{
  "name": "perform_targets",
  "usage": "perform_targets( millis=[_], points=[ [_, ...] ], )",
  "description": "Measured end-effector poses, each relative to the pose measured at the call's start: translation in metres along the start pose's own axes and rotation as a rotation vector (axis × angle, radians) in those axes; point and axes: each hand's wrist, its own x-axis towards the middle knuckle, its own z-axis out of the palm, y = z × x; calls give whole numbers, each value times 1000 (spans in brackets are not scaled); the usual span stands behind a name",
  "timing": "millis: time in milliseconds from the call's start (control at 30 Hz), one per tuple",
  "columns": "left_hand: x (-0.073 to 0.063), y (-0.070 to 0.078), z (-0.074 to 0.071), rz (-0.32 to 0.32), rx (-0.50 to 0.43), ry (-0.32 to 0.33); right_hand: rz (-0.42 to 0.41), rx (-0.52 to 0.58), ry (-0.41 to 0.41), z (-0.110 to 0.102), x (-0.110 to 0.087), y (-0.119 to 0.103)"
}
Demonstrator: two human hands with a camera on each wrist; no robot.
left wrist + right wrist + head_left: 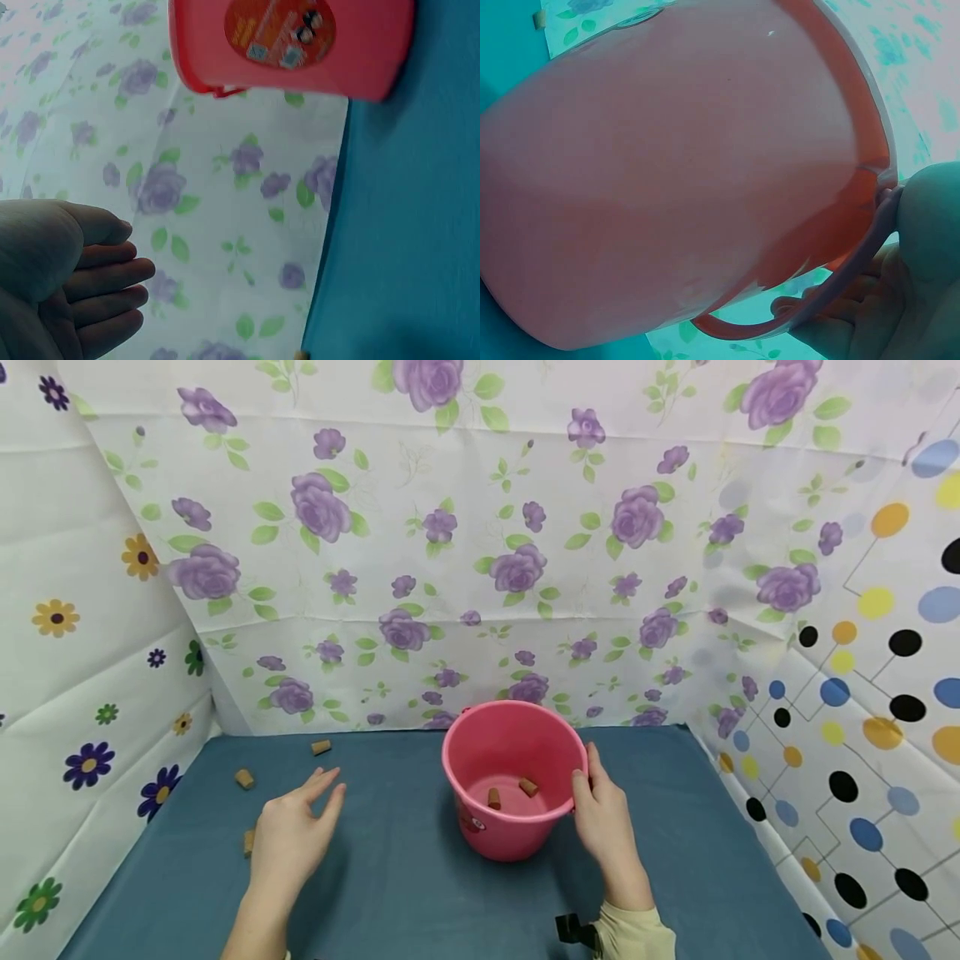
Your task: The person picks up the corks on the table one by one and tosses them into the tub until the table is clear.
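Observation:
A pink bucket (480, 835) stands upright on the blue cloth, with two corks inside: one cork (494, 798) near the front and another cork (528, 787) beside it. My right hand (603, 818) holds the bucket at its right rim, the thumb on top. In the right wrist view its fingers lie around the bucket's handle (862, 255). Left of the bucket, my left hand (288, 839) hovers above the cloth with fingers extended and nothing in them; its palm (34, 255) shows bare. A cork (248, 843) lies partly hidden behind this hand.
Two more corks lie at the left: one cork (321, 747) near the back edge and another cork (244, 778) closer to the left edge. The blue cloth (397, 893) spreads over the table. A flowered curtain (450, 568) rises behind; patterned sheets (885, 693) flank the sides.

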Motion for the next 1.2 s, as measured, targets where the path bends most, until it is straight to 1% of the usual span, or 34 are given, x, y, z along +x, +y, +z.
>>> perform_targets(
  millis=[233, 433, 533, 700, 833, 967, 1100, 1200],
  points=[
    [-5, -24, -12, -41, 48, -3, -26, 2, 14, -1, -1, -1],
    [-3, -36, -22, -63, 63, 9, -22, -14, 18, -2, -1, 0],
    [-2, -42, -28, -88, 85, 12, -18, -17, 15, -1, -1, 0],
    [-5, -52, -36, -122, 119, 3, -14, -15, 11, 0, -2, -1],
    [-5, -61, -38, -150, 132, -26, -20, 3, 3, -1, -3, -2],
    [-2, -72, -37, -211, 158, -75, -29, 17, -3, -1, -3, -3],
    [0, -84, -36, -265, 193, -108, -32, 13, 5, -2, -3, -3],
    [1, -92, -35, -310, 199, -143, -34, 7, 9, -1, -2, -2]
  ],
)
